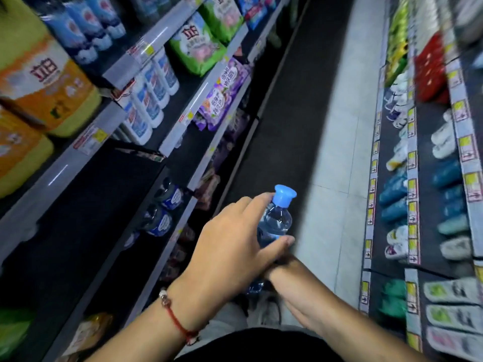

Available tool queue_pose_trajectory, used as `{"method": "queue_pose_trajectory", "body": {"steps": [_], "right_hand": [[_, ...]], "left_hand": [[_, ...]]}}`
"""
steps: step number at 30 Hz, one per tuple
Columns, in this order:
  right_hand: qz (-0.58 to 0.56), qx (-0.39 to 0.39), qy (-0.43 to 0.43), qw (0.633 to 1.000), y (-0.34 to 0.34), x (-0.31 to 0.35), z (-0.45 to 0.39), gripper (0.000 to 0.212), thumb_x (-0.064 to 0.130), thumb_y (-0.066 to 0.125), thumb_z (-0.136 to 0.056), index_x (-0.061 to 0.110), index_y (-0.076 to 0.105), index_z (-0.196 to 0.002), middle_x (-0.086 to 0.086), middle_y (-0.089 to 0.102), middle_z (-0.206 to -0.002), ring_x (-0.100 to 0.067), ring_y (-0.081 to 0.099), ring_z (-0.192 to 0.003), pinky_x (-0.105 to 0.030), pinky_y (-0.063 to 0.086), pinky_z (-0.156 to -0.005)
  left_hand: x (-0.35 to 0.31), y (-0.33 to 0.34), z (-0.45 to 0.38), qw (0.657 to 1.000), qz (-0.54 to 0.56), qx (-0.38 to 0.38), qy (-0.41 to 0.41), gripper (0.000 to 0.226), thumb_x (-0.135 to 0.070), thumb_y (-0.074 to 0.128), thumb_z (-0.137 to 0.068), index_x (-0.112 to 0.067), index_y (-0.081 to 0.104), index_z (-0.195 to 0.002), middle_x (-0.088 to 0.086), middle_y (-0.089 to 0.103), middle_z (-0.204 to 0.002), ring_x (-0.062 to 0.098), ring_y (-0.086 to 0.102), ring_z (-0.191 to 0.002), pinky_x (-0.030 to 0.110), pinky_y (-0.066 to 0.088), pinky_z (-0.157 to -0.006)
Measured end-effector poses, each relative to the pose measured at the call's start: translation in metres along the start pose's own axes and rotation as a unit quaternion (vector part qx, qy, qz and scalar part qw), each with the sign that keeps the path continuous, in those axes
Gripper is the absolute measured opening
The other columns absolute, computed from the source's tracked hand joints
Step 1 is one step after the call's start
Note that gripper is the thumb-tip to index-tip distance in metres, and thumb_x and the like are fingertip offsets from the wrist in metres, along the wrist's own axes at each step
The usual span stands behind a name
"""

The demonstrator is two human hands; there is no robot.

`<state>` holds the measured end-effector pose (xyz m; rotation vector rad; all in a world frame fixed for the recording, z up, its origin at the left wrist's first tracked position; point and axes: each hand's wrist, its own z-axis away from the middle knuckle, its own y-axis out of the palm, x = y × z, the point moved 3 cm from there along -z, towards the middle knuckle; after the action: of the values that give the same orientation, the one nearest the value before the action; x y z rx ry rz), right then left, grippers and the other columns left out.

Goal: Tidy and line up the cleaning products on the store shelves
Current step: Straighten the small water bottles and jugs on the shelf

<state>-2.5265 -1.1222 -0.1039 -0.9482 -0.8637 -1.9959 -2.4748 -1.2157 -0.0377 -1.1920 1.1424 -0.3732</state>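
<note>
Both of my forearms fill the bottom of the view, a red string bracelet [174,318] on the left wrist. My left hand [230,246] wraps the side of a clear blue bottle [275,220], index finger up near its blue cap [284,195] and thumb curled round the front of the body. My right hand [283,276] sits under it at the bottom of the bottle, mostly hidden behind the left, so I cannot tell how those fingers lie. The bottle is out over the aisle floor [332,142], upright and off any shelf.

As for progress, I judge the job barely begun. The white bottles [149,100] on the left shelf [86,142] stand in a fair row, and the yellow jugs [49,82] above look settled, but the purple packs [222,92] lean out unevenly. Lower down, two dark blue-labelled bottles [163,210] stand with a lot of bare black shelf beside them. The bottle in my grip probably belongs in that gap, and it has yet to be set down and faced forward.
</note>
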Motion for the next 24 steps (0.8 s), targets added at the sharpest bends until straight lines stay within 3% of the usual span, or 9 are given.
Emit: {"method": "queue_pose_trajectory", "body": {"steps": [2, 4, 7, 9, 13, 17, 21, 24], "right_hand": [[-0.004, 0.001, 0.004, 1.0, -0.009, 0.009, -0.006, 0.043, -0.002, 0.055, -0.084, 0.021, 0.067, -0.118, -0.001, 0.075, -0.115, -0.015, 0.069, -0.112, -0.042, 0.055, -0.099], [0.008, -0.002, 0.011, 1.0, -0.018, 0.017, -0.012, 0.04, 0.007, 0.058, -0.078, 0.023, 0.069, -0.113, -0.004, 0.076, -0.112, -0.017, 0.069, -0.11, -0.045, 0.053, -0.101], [0.042, -0.008, 0.02, 0.999, -0.035, 0.033, -0.028, 0.034, 0.005, 0.062, -0.079, 0.022, 0.068, -0.108, -0.01, 0.075, -0.108, -0.012, 0.071, -0.102, -0.032, 0.055, -0.093], [0.069, -0.018, 0.022, 0.997, -0.045, 0.045, -0.042, 0.031, 0.004, 0.066, -0.084, 0.024, 0.067, -0.107, -0.012, 0.073, -0.108, -0.009, 0.07, -0.095, -0.027, 0.055, -0.088], [0.114, -0.033, 0.006, 0.993, -0.053, 0.078, -0.08, 0.037, 0.038, 0.078, -0.065, 0.035, 0.07, -0.101, -0.004, 0.076, -0.1, -0.013, 0.071, -0.091, -0.043, 0.054, -0.094], [0.171, -0.045, -0.018, 0.984, -0.055, 0.12, -0.132, 0.039, 0.052, 0.074, -0.064, 0.04, 0.068, -0.101, 0.003, 0.075, -0.095, -0.011, 0.071, -0.085, -0.041, 0.056, -0.088], [0.216, -0.04, -0.051, 0.974, -0.043, 0.168, -0.194, 0.04, 0.049, 0.078, -0.065, 0.038, 0.068, -0.101, 0.007, 0.075, -0.095, -0.012, 0.072, -0.088, -0.04, 0.057, -0.088], [0.247, -0.049, -0.091, 0.963, -0.034, 0.203, -0.24, 0.029, 0.03, 0.085, -0.074, 0.033, 0.07, -0.099, 0.009, 0.075, -0.089, -0.014, 0.071, -0.082, -0.038, 0.058, -0.081]], "left_hand": [[-0.001, 0.002, -0.013, 1.0, -0.005, 0.005, 0.005, 0.064, -0.07, 0.056, -0.078, -0.043, 0.039, -0.134, -0.016, 0.061, -0.119, 0.007, 0.058, -0.106, 0.031, 0.052, -0.083], [0.001, 0.004, -0.027, 1.0, 0.007, 0.014, 0.005, 0.065, -0.07, 0.059, -0.079, -0.042, 0.041, -0.134, -0.017, 0.061, -0.121, 0.005, 0.056, -0.107, 0.028, 0.05, -0.085], [0.009, 0.005, -0.053, 0.998, 0.064, 0.025, -0.014, 0.057, -0.065, 0.067, -0.078, -0.047, 0.042, -0.126, -0.024, 0.057, -0.12, -0.003, 0.052, -0.107, 0.018, 0.045, -0.084], [0.021, 0.006, -0.073, 0.989, 0.136, 0.038, -0.045, 0.054, -0.06, 0.072, -0.077, -0.046, 0.046, -0.122, -0.029, 0.059, -0.115, -0.007, 0.057, -0.102, 0.019, 0.048, -0.087], [0.057, -0.003, -0.117, 0.948, 0.29, 0.042, -0.122, 0.038, -0.048, 0.076, -0.078, -0.037, 0.065, -0.112, -0.02, 0.072, -0.104, -0.002, 0.066, -0.098, 0.036, 0.052, -0.093], [0.099, -0.023, -0.165, 0.925, 0.353, 0.036, -0.14, 0.027, -0.038, 0.077, -0.086, -0.028, 0.07, -0.11, -0.016, 0.074, -0.107, 0.003, 0.067, -0.104, 0.035, 0.05, -0.099], [0.139, -0.049, -0.213, 0.919, 0.366, 0.009, -0.148, 0.02, -0.028, 0.073, -0.089, -0.025, 0.07, -0.108, -0.017, 0.075, -0.103, -0.001, 0.069, -0.096, 0.023, 0.052, -0.086], [0.166, -0.07, -0.247, 0.939, 0.313, -0.021, -0.14, 0.024, -0.045, 0.068, -0.091, -0.03, 0.068, -0.11, -0.017, 0.074, -0.102, -0.002, 0.068, -0.091, 0.028, 0.052, -0.08]]}}
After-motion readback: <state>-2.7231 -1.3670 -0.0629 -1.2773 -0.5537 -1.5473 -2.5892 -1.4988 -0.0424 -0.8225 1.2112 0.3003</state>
